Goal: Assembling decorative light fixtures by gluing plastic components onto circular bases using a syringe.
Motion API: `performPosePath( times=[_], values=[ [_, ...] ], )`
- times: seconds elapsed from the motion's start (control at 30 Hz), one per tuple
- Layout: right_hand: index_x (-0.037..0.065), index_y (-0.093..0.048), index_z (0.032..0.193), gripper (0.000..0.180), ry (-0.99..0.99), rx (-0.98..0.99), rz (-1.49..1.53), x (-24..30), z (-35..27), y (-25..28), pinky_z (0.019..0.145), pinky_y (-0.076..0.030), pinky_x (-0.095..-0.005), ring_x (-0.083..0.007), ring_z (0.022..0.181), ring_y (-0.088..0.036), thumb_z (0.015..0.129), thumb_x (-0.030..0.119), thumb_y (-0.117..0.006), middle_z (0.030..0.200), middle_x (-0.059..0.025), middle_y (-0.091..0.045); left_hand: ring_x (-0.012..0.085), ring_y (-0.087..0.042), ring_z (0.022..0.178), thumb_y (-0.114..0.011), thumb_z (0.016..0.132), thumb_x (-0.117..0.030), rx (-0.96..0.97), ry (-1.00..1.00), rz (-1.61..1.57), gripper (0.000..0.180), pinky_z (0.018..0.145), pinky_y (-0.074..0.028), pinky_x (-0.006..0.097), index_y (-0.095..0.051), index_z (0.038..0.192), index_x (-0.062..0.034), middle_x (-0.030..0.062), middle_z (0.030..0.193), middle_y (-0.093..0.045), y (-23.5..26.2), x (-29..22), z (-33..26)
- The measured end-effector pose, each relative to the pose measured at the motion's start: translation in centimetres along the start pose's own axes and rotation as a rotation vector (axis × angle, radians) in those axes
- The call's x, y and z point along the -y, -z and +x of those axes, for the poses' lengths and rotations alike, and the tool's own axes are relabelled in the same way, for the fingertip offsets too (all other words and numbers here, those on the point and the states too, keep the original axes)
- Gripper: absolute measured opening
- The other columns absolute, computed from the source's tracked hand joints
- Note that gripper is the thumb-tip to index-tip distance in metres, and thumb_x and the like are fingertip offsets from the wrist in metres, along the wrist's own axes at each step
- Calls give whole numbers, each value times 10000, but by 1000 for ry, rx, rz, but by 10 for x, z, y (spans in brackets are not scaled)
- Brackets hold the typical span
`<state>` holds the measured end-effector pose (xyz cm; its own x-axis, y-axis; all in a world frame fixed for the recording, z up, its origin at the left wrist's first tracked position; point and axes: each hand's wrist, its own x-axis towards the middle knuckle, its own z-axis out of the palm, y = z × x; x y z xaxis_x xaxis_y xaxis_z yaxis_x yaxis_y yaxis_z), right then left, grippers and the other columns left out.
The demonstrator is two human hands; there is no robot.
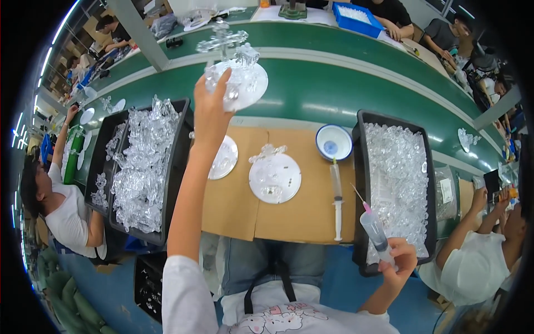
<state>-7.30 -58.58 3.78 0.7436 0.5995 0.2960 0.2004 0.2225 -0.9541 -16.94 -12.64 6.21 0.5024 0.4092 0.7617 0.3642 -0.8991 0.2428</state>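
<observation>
Raised over the green belt, my left hand is closed on the edge of a white disc that carries clear plastic parts. At lower right, my right hand grips a syringe with a pink hub, its thin needle slanting up to the left. On the cardboard sheet in front of me lies another white disc with clear pieces on it. A third disc sits partly behind my left forearm. To the right, a second syringe lies with its tip near a white blue-rimmed bowl.
Black bins hold piled clear plastic parts, one at the left and one at the right. The green conveyor crosses beyond the cardboard. Co-workers sit at both sides and across; a blue tray stands at the far side.
</observation>
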Motion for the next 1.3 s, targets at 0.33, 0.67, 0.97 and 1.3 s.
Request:
performPosePath(
  times=[0.33, 0.67, 0.97, 1.3],
  values=[
    [37, -491, 925, 345, -45, -282, -90, 11, -11, 25, 445, -380, -187, -95, 556, -491, 665, 72, -715, 1020, -137, -551, 395, -472, 1087, -818, 598, -117, 265, 16, 163, 769, 907, -447, 419, -473, 1285, -100, 219, 1135, -455, -189, 81, -3],
    [36, -503, 967, 318, -115, -242, -159, 8, -7, 26, 478, -419, -192, -100, 600, -507, 681, -30, -626, 1103, -149, -528, 505, -289, 1292, -824, 624, -290, 539, 184, 84, 963, 1015, -333, 548, -306, 1433, -226, 374, 1402, -206, -224, 91, 2],
    [32, -511, 962, 306, -108, -184, -140, 3, -8, 12, 497, -431, -194, -99, 593, -529, 693, -40, -639, 1100, -164, -544, 373, -454, 1225, -631, 745, -190, 1241, 31, 18, 566, 1014, -393, 417, -511, 1295, -125, 213, 1304, -498, -175, 82, 39],
    [15, -521, 1023, 291, -152, -166, 11, -22, -14, -67, 525, -445, -188, -99, 636, -539, 759, -11, -641, 1121, -176, -550, 343, -613, 939, -691, 722, -122, 1225, 46, -6, 433, 800, -476, 407, -588, 1135, -44, 172, 1001, -652, 57, 88, 4]
  ],
)
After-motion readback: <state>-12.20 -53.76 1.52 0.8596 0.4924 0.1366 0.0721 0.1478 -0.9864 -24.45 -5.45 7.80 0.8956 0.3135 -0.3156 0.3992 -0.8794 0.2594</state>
